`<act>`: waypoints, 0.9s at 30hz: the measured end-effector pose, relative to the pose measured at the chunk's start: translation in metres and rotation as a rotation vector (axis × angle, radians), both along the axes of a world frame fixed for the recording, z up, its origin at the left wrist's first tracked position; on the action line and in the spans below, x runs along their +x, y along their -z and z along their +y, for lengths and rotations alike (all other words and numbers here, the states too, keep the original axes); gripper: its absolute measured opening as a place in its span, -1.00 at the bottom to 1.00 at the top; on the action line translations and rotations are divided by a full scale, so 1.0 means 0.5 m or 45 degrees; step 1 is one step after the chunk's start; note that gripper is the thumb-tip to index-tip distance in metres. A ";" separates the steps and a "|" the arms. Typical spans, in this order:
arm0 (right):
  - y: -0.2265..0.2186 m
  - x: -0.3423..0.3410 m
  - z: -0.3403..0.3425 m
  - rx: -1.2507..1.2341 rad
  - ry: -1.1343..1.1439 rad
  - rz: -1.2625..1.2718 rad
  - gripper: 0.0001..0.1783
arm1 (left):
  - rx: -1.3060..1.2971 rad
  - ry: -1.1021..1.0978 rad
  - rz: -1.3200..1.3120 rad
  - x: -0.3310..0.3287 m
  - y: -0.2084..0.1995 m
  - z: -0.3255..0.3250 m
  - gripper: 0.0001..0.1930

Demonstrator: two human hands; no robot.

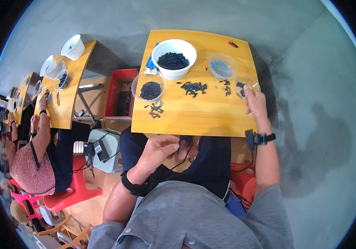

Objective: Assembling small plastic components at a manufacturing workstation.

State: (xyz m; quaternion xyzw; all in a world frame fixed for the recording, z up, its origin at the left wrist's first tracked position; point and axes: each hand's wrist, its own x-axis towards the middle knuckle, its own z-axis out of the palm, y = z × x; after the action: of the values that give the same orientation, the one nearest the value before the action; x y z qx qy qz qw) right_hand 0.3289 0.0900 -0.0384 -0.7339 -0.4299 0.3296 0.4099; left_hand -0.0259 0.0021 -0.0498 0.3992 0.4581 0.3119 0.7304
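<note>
Grey shirt [190, 211] closest. Left hand [158, 150] over lap, thumb and fingertips nearly together; can't tell if anything's pinched. Right hand [255, 101] at clear bowl [251, 79], table's right side, fingers curled; grip hidden, can't tell. Black pieces [193, 89] piled mid-table. Blue item [149, 64] beside white tub [176, 75]: any print too small to read.

Dish [251, 79] sits right of bucket [173, 75] on table [198, 118].
</note>
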 end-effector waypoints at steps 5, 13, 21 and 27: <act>0.062 0.062 0.057 -0.108 -0.042 -0.838 -0.54 | -0.052 0.005 0.001 -0.007 0.019 0.003 -0.81; 0.177 -0.139 0.067 0.254 -0.491 -0.555 -0.81 | -0.033 0.045 0.136 -0.030 0.057 0.007 -0.81; 0.174 -0.231 0.104 0.041 -0.554 -0.539 -0.74 | -0.038 -0.041 0.242 -0.055 0.064 0.007 -0.81; 0.175 -0.257 0.114 -0.124 -0.513 -0.778 -0.62 | -0.055 -0.061 0.234 -0.064 0.080 0.010 -0.82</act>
State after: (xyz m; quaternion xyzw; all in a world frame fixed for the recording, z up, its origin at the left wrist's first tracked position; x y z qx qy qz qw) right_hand 0.2006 0.1472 -0.1258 -0.7176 -0.6522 0.1895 0.1541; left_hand -0.0581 0.0070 -0.0897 0.3991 0.5393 0.2815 0.6860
